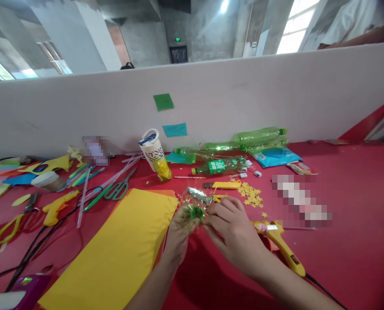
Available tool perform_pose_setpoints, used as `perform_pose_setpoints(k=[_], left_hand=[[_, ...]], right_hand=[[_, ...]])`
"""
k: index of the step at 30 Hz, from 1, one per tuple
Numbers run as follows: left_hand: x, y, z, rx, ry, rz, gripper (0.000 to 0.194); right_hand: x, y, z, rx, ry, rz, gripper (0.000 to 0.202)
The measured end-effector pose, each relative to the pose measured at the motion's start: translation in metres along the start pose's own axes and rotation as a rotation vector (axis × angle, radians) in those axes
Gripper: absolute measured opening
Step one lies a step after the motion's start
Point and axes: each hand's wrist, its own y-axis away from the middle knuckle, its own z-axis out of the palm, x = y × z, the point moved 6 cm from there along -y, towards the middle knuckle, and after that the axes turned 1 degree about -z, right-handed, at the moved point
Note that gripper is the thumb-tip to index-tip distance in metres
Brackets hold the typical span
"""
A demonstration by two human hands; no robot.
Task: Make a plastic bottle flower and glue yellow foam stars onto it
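Observation:
A cut green plastic bottle piece point(197, 213) with clear, thin strips fanning out around it is held in my left hand point(179, 226), its fingers wrapped round the piece. My right hand point(235, 228) has its fingers curled, the fingertips pinched at the right edge of the same piece; exactly what part they grip is hidden. Just behind the hands, partly seen through the strips, lies a silvery object point(198, 195). A yellow box cutter point(226, 185) rests beyond the right hand, and a yellow glue gun point(280, 241) lies beside the right forearm.
Yellow paper sheets point(120, 241) spread left of the hands. Farther left are a second glue gun point(58, 209) with cords, yellow scissors point(14, 224) and grey scissors point(119, 187). Behind stand a paper cup point(151, 150) and green bottles point(219, 165). Yellow stars point(251, 196) lie right, before a white partition point(211, 99).

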Motion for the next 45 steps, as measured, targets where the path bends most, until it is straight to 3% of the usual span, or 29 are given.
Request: perform_pose_setpoints(k=[11,17,24,30,36,45], left_hand=[[0.008,0.003,0.008,-0.029,0.025,0.003,0.029],[0.010,0.001,-0.005,0.052,-0.021,0.037,0.038],[0.012,-0.002,-0.008,0.028,-0.058,0.049,0.040],[0.013,-0.003,-0.013,0.078,-0.050,0.053,0.043],[0.013,-0.003,-0.013,0.059,-0.127,0.033,0.039],[0.015,-0.003,-0.007,0.008,-0.100,0.042,0.040]], right_hand=[[-0.001,-0.002,-0.002,-0.008,-0.003,0.005,0.016],[-0.003,-0.001,-0.013,-0.026,-0.024,0.038,0.008],[-0.008,0.001,-0.024,-0.049,-0.115,0.048,0.010],[-0.004,0.001,-0.043,-0.010,-0.174,0.063,0.012],[0.005,0.003,-0.066,0.118,-0.229,0.093,0.009],[-0.002,0.002,-0.062,0.118,-0.212,0.007,0.014]])
